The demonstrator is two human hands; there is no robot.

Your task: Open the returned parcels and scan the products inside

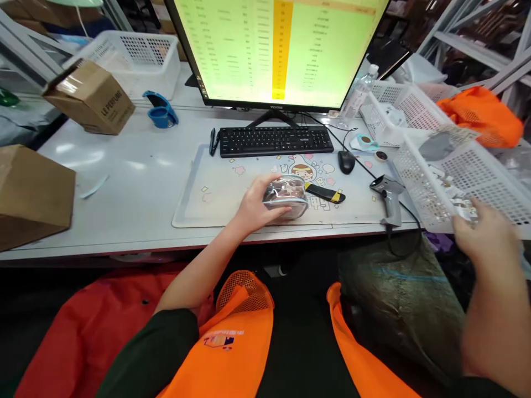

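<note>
My left hand (261,203) is wrapped round a small clear plastic pouch (289,208) with a light edge, resting on the desk mat. Pinkish-brown contents show through it, too unclear to name. Just right of the pouch lies a black and yellow utility knife (326,193). Far to the right, my right hand (487,229) reaches into the near white perforated basket (495,177). Its fingers are bent in among small white pieces (454,193); what they pinch there, if anything, is hidden.
A monitor (269,55) stands behind the keyboard (276,141) and mouse (346,162). A barcode scanner (390,200) with a cable lies beside the near basket. Cardboard boxes (33,193), a blue tape dispenser (161,113) and another white basket (166,69) occupy the left side.
</note>
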